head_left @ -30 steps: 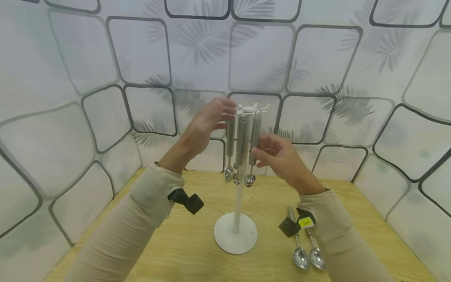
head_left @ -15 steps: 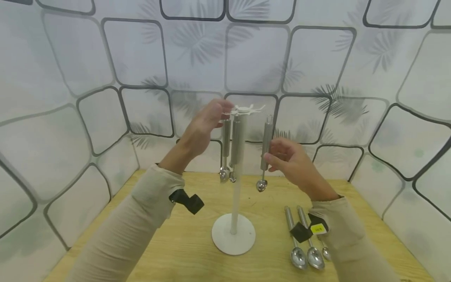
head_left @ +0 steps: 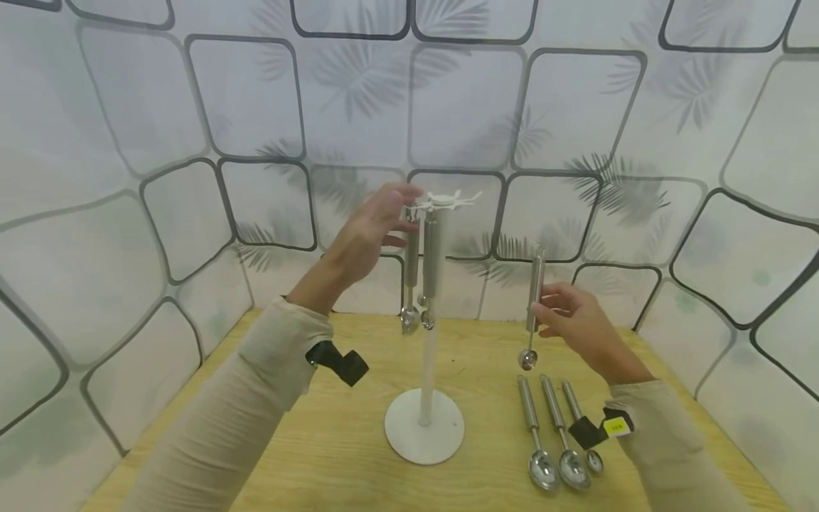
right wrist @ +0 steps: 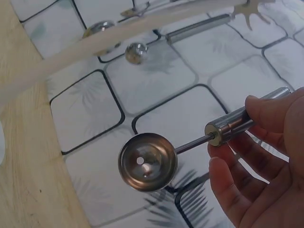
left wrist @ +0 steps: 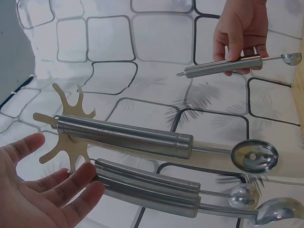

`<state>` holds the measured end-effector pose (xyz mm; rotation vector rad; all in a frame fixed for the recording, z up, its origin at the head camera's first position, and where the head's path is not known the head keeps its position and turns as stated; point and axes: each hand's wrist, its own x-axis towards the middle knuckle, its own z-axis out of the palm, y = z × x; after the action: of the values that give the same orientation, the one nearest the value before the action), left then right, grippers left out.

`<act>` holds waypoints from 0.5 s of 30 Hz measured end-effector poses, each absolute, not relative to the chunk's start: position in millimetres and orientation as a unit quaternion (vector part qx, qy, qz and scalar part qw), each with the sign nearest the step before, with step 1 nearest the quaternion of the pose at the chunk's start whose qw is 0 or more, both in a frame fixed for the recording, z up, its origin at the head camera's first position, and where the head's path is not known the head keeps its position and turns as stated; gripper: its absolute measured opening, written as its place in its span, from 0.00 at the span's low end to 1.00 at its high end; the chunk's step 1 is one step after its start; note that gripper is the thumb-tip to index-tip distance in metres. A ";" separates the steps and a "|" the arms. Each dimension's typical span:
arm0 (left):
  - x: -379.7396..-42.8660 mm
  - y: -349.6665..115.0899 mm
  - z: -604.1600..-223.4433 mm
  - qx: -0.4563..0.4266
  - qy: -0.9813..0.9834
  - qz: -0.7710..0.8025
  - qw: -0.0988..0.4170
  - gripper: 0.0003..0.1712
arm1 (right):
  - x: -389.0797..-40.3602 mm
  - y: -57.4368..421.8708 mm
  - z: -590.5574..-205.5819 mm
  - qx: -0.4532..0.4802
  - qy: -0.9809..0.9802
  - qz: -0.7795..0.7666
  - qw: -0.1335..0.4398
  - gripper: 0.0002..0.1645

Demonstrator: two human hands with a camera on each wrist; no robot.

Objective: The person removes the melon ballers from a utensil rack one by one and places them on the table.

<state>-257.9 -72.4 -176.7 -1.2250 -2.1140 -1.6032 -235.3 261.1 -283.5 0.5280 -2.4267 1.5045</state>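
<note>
Right of centre, the person's right hand (head_left: pixel 579 323) holds a steel scoop (head_left: pixel 536 293), grip narrow around its handle. Near upper centre, the left hand (head_left: pixel 370 229), grip wide, is beside hanging scoops (head_left: pixel 431 257) on the white rack (head_left: pixel 424 446); three utensils (head_left: pixel 554 404) lie on the counter (head_left: pixel 320 441), lower right.

Patterned backdrop (head_left: pixel 358 99), wooden table (head_left: pixel 333 434)

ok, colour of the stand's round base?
White; the round base shows best in the head view.
</note>
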 end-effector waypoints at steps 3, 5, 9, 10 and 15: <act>-258.5 -72.7 -176.9 -0.413 -0.720 -0.547 0.107 0.32 | -237.1 276.5 -296.1 0.157 -0.837 0.512 0.109 0.26; -258.3 -72.7 -176.1 -0.409 -0.722 -0.548 0.104 0.31 | -237.1 286.6 -304.6 0.142 -0.842 0.510 0.103 0.27; -258.9 -72.7 -174.4 -0.401 -0.726 -0.550 0.097 0.30 | -236.3 306.9 -322.3 0.110 -0.850 0.507 0.096 0.27; -259.0 -72.9 -174.0 -0.398 -0.728 -0.550 0.095 0.30 | -236.4 311.7 -326.7 0.103 -0.851 0.506 0.094 0.27; -261.8 -74.6 -173.7 -0.384 -0.730 -0.560 0.082 0.31 | -235.3 331.8 -346.0 0.084 -0.852 0.512 0.068 0.29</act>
<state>-261.8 -74.6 -173.7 -1.1459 -2.1802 -1.6716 -235.3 331.8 -346.0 0.2535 -2.5658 1.5433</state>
